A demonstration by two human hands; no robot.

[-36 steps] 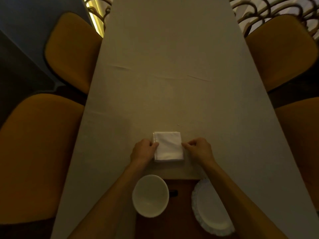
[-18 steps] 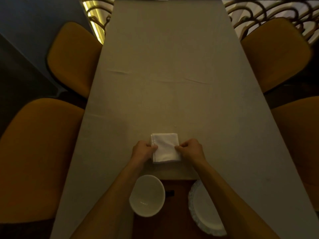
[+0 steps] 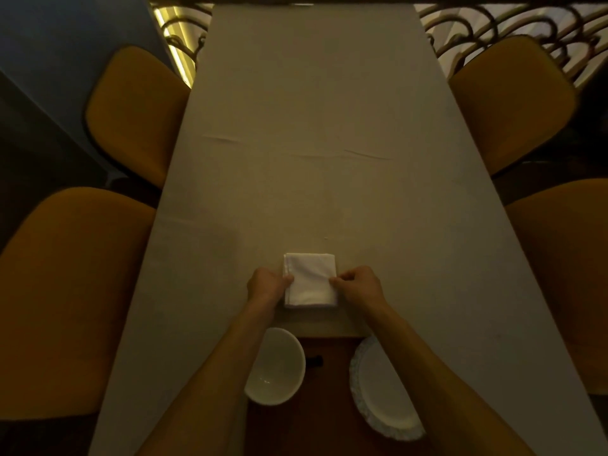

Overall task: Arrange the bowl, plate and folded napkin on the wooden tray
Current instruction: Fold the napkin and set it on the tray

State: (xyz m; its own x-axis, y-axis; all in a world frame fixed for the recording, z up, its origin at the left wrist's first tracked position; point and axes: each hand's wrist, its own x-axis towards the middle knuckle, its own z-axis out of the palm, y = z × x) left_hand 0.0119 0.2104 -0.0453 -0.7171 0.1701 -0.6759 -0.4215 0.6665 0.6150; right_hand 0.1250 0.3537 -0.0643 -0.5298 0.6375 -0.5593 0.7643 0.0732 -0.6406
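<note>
A white folded napkin (image 3: pixel 311 280) lies on the tablecloth just beyond the dark wooden tray (image 3: pixel 327 390). My left hand (image 3: pixel 267 284) pinches its left edge and my right hand (image 3: pixel 360 285) pinches its right edge. A white bowl (image 3: pixel 279 366) sits on the tray's left side, partly behind my left forearm. On the tray's right side rests a white plate (image 3: pixel 381 390) with a scalloped rim, partly covered by my right forearm.
The long table (image 3: pixel 312 126) with a pale cloth stretches away from me. Mustard chairs stand on both sides: two at the left (image 3: pixel 69 291), (image 3: pixel 138 113) and two at the right (image 3: pixel 513 103), (image 3: pixel 569 278). An ornate metal railing (image 3: pixel 513 18) runs behind the far end.
Both hands have closed in on the napkin's side edges, the right hand moving left. The napkin lies in nearly the same spot.
</note>
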